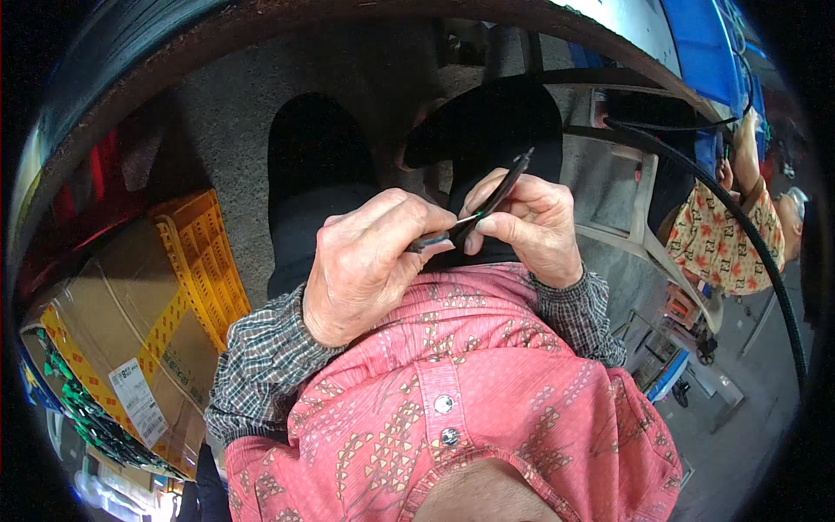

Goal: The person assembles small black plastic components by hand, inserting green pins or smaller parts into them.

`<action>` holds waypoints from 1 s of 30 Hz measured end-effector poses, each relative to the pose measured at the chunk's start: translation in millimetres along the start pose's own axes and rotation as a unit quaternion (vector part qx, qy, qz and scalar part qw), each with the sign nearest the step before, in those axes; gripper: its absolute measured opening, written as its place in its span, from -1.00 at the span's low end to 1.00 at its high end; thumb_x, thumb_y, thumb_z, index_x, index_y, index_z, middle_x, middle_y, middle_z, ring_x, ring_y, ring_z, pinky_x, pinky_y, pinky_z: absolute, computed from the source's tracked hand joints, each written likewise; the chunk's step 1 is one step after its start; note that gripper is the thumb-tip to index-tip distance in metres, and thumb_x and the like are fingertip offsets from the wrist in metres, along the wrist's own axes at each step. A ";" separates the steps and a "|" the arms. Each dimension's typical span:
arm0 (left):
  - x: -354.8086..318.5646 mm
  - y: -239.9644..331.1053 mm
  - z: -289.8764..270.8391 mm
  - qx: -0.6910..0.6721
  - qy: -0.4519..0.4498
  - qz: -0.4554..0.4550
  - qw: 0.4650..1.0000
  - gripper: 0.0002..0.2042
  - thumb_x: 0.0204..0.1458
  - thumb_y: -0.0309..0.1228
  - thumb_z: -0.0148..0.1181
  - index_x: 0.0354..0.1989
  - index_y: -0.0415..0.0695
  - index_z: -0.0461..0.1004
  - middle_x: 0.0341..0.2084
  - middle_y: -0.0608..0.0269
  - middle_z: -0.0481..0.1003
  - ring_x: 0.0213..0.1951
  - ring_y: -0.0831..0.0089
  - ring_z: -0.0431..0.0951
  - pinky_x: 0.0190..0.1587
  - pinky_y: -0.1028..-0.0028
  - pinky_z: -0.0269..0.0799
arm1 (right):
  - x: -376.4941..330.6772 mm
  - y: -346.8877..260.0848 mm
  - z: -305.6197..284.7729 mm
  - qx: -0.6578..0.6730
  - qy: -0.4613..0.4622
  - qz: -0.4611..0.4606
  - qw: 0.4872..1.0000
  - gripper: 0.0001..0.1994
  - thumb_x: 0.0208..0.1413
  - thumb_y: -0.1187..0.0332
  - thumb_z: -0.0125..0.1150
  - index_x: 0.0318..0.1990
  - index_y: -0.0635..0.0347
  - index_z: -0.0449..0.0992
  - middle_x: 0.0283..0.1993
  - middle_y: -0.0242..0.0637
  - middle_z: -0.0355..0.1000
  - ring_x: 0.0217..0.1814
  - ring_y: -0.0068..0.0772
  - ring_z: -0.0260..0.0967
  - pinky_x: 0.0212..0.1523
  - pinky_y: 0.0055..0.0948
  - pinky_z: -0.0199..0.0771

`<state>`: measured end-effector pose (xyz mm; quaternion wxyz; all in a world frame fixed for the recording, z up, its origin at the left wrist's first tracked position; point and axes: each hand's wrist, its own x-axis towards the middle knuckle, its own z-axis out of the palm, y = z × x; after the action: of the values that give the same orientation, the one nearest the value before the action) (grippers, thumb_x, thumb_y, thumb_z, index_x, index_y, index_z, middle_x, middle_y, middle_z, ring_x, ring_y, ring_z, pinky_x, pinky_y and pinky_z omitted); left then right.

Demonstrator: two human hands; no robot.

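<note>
Both my hands meet above my lap. My left hand (370, 257) is closed round a slim tool with a dark handle (428, 241) and a thin, pale metal tip; its exact kind I cannot make out. The tip reaches a small green spot on a long, narrow black part (506, 184). My right hand (535, 228) pinches this black part between thumb and fingers, with its far end slanting up and to the right. Fingers hide some of both things.
A cardboard box (113, 304) with yellow tape stands at left beside a yellow plastic crate (209, 252). Black-and-green parts (87, 409) lie at the box. A bench edge (348, 13) curves overhead. A black cable (739, 209) and another person (726, 230) are at right.
</note>
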<state>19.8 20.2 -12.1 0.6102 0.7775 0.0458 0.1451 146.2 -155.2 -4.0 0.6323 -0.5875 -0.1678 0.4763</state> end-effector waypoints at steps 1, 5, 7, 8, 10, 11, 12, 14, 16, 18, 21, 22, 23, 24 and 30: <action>-0.8 -0.3 -1.5 0.001 0.001 0.000 1.000 -0.79 -0.19 -0.59 0.33 -0.32 -0.22 0.52 -0.47 0.15 0.51 -0.46 0.39 0.56 -0.46 0.53 0.44 | -0.2 -1.6 0.8 -0.009 -0.003 0.032 0.999 -0.86 0.08 0.62 0.14 -0.20 0.45 0.44 -0.29 -0.19 0.46 -0.36 -0.46 0.47 -0.31 -0.56 0.52; -2.9 -6.9 -1.6 0.025 -0.011 0.048 0.998 -0.75 -0.27 -0.62 0.33 -0.33 -0.22 0.52 -0.46 0.12 0.51 -0.39 0.28 0.57 -0.40 0.46 0.47 | -2.2 -1.1 2.4 0.009 0.007 0.071 0.997 -0.86 0.08 0.62 0.14 -0.19 0.42 0.44 -0.30 -0.23 0.46 -0.39 -0.49 0.46 -0.32 -0.58 0.51; -3.6 -7.1 -2.0 0.032 -0.010 0.069 0.997 -0.74 -0.28 -0.62 0.33 -0.33 -0.23 0.52 -0.46 0.12 0.51 -0.39 0.28 0.57 -0.39 0.45 0.48 | -2.3 -2.0 2.0 0.038 -0.002 0.090 0.995 -0.85 0.07 0.61 0.16 -0.18 0.40 0.45 -0.31 -0.26 0.46 -0.41 -0.50 0.46 -0.34 -0.59 0.50; -3.6 -6.6 -2.5 0.040 -0.016 0.077 0.996 -0.74 -0.29 -0.63 0.33 -0.33 -0.23 0.52 -0.46 0.12 0.51 -0.39 0.27 0.57 -0.39 0.44 0.48 | -2.2 -1.9 1.2 0.038 -0.002 0.090 0.995 -0.85 0.07 0.61 0.16 -0.18 0.40 0.45 -0.31 -0.26 0.46 -0.41 -0.50 0.46 -0.34 -0.59 0.50; -3.6 -6.5 -3.0 0.047 -0.021 0.086 0.995 -0.74 -0.30 -0.63 0.32 -0.33 -0.23 0.52 -0.46 0.12 0.51 -0.39 0.27 0.57 -0.39 0.44 0.48 | -2.8 -1.2 -0.4 0.037 -0.010 0.109 0.993 -0.82 0.07 0.60 0.17 -0.15 0.40 0.44 -0.29 -0.27 0.46 -0.42 -0.51 0.45 -0.37 -0.61 0.49; -4.2 -7.2 -2.7 0.045 -0.015 0.086 0.995 -0.74 -0.29 -0.63 0.32 -0.33 -0.23 0.52 -0.46 0.12 0.51 -0.39 0.27 0.57 -0.39 0.45 0.48 | -2.1 -2.8 1.2 0.036 -0.012 0.109 0.993 -0.82 0.07 0.60 0.17 -0.15 0.40 0.44 -0.29 -0.27 0.46 -0.42 -0.51 0.45 -0.37 -0.61 0.49; -4.8 -7.9 -2.4 0.044 -0.009 0.086 0.995 -0.75 -0.28 -0.62 0.32 -0.34 -0.23 0.52 -0.45 0.12 0.51 -0.39 0.27 0.57 -0.38 0.45 0.48 | -0.9 -6.0 4.1 0.034 -0.002 0.110 0.993 -0.77 0.06 0.60 0.17 -0.11 0.40 0.41 -0.28 -0.26 0.46 -0.42 -0.52 0.45 -0.38 -0.60 0.50; -5.5 -8.4 -1.7 0.041 -0.006 0.074 0.996 -0.76 -0.27 -0.62 0.32 -0.34 -0.23 0.52 -0.45 0.12 0.52 -0.39 0.28 0.57 -0.38 0.46 0.48 | 0.2 -7.5 7.5 0.030 0.009 0.111 0.993 -0.73 0.05 0.60 0.18 -0.07 0.39 0.39 -0.28 -0.25 0.46 -0.43 -0.52 0.45 -0.39 -0.60 0.51; -5.8 -8.0 -1.1 0.037 -0.003 0.064 0.997 -0.77 -0.26 -0.61 0.32 -0.34 -0.22 0.52 -0.45 0.12 0.52 -0.39 0.29 0.57 -0.38 0.47 0.48 | 0.6 -7.7 9.3 0.013 0.021 0.085 0.996 -0.63 0.02 0.62 0.20 0.01 0.38 0.33 -0.27 -0.22 0.46 -0.43 -0.52 0.46 -0.41 -0.59 0.52; -6.3 -7.6 -0.5 0.028 0.002 0.044 0.999 -0.79 -0.23 -0.60 0.33 -0.35 -0.22 0.52 -0.44 0.13 0.52 -0.40 0.32 0.57 -0.38 0.49 0.48 | 1.2 -9.6 10.3 0.006 0.023 0.082 0.996 -0.59 0.01 0.62 0.20 0.04 0.38 0.29 -0.28 -0.20 0.46 -0.43 -0.51 0.46 -0.41 -0.59 0.53; -7.0 -8.6 2.1 0.009 0.012 0.034 0.999 -0.80 -0.21 -0.58 0.33 -0.35 -0.21 0.52 -0.44 0.13 0.53 -0.40 0.33 0.57 -0.39 0.49 0.47 | 1.0 -9.7 11.7 0.003 0.034 0.070 0.997 -0.53 0.01 0.62 0.20 0.09 0.37 0.21 -0.29 -0.18 0.45 -0.44 -0.49 0.46 -0.42 -0.58 0.53; -7.3 -8.8 2.3 0.009 0.013 0.034 0.999 -0.80 -0.21 -0.58 0.33 -0.35 -0.21 0.52 -0.44 0.13 0.53 -0.40 0.33 0.57 -0.39 0.49 0.47 | 0.7 -9.0 11.8 0.008 0.043 0.060 0.997 -0.51 0.01 0.62 0.19 0.11 0.36 0.17 -0.30 -0.18 0.45 -0.45 -0.48 0.46 -0.43 -0.58 0.53; -7.4 -8.8 2.4 0.001 0.010 0.024 1.000 -0.80 -0.20 -0.57 0.33 -0.34 -0.21 0.52 -0.43 0.13 0.53 -0.39 0.32 0.57 -0.38 0.49 0.47 | 0.3 -7.6 10.7 0.008 0.043 0.059 0.997 -0.51 0.01 0.62 0.19 0.11 0.36 0.17 -0.30 -0.18 0.45 -0.45 -0.48 0.46 -0.43 -0.58 0.53; -7.5 -8.8 2.6 -0.008 0.007 0.014 1.000 -0.81 -0.19 -0.57 0.33 -0.34 -0.21 0.52 -0.43 0.13 0.53 -0.39 0.32 0.57 -0.37 0.49 0.47 | 0.0 -5.5 8.9 0.009 0.040 0.047 0.998 -0.47 0.00 0.63 0.19 0.14 0.37 0.14 -0.28 -0.10 0.46 -0.37 -0.43 0.48 -0.45 -0.56 0.56; -8.1 -12.4 4.2 -0.021 0.017 0.007 1.000 -0.80 -0.17 -0.54 0.33 -0.32 -0.23 0.53 -0.41 0.11 0.54 -0.36 0.31 0.57 -0.33 0.48 0.47 | -1.7 -3.9 12.9 0.013 0.073 0.013 0.997 -0.49 0.06 0.60 0.15 0.15 0.30 0.10 -0.32 -0.14 0.45 -0.46 -0.44 0.46 -0.44 -0.56 0.52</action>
<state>14.6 17.4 -26.3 0.6244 0.7623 0.0476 0.1636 137.0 -148.4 3.3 0.6440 -0.6149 -0.1068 0.4424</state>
